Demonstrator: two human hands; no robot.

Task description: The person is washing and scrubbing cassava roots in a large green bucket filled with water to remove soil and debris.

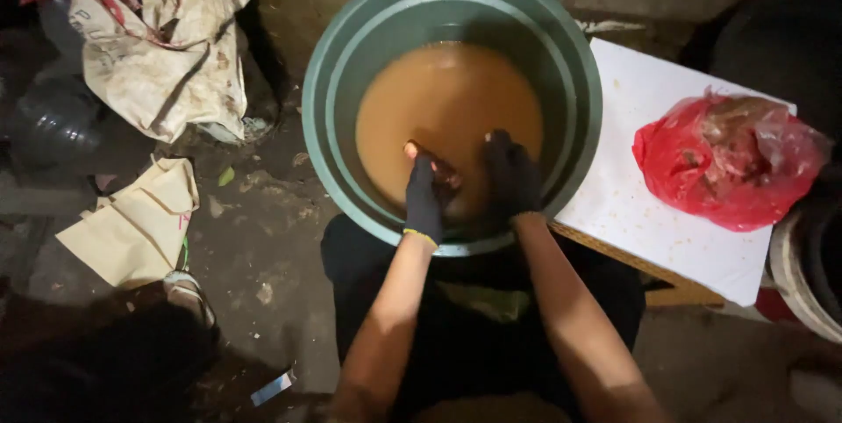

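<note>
seen from above, looking down at two bare forearms reaching into a large round green basin filled with murky brown water. both hands in dark gloves. left hand dipped at the near edge of the water, fingers curled around a small reddish-brown piece held just at the surface, one pale fingertip poking through the glove. right hand just beside it, touching the same spot, fingers bent down into the water; cannot tell whether closed on anything, fingertips hidden below the surface. basin standing on the ground between the knees, its right rim touching a white board serving as a low desk. on that board, well to the right of the basin, a red plastic bag, knotted and bulging with reddish-brown contents. dark clothing across the lap below the basin. to the left, on the dirty concrete floor, a crumpled stained white sack against the wall, and nearer, a folded tan paper bag. a clear plastic bottle lying in shadow at the far left. a small pale scrap on the floor near the left elbow. dim, warm light throughout
</note>
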